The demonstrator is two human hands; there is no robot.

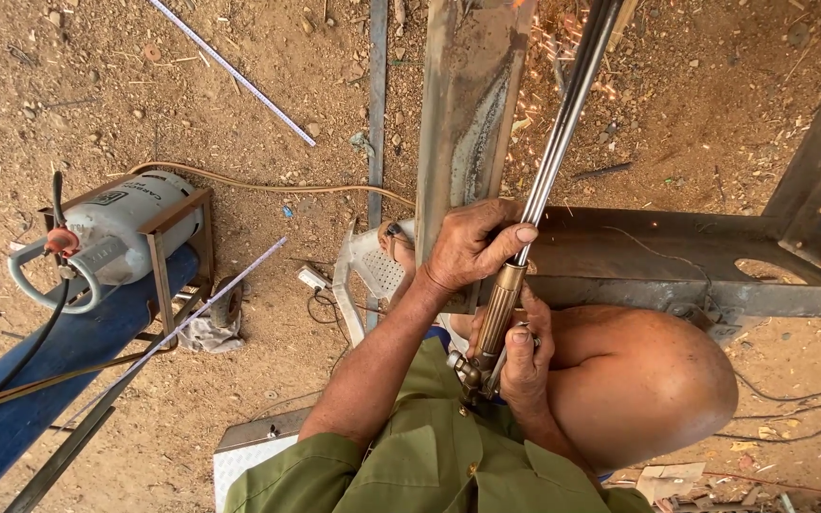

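- The dirt ground (239, 123) fills the view, brown and strewn with pebbles, straw and scraps.
- A rusty steel frame (677, 256) runs level from the middle of the view to its right edge, with a round hole near its right end; a steel post (467, 104) rises from it to the top edge, a pale weld seam running down its face.
- A blue cylinder (21, 399) lies slantwise at the lower left corner, and a grey gas bottle (121, 233) rests in a small metal stand just above it, a hose looping round its valve.
- The person's bare knee (648, 380) sits bent below the frame, right of the hands; green shirt sleeves cover the arms at the bottom edge.
- A cutting torch (548, 171) slants from the person's lap up to the top edge, its long steel tubes passing just right of the post and its brass handle low between the hands. Orange sparks scatter on the ground near its upper end.
- The left hand (472, 247) wraps around the tubes just above the brass handle, fingers curled shut and the thumb pressed along the tubes, resting against the frame.
- The right hand (525, 361) closes around the handle's lower end by the valves, fingers folded tight.
- A thin tan hose (268, 185) curves across the ground from the bottle toward the post.
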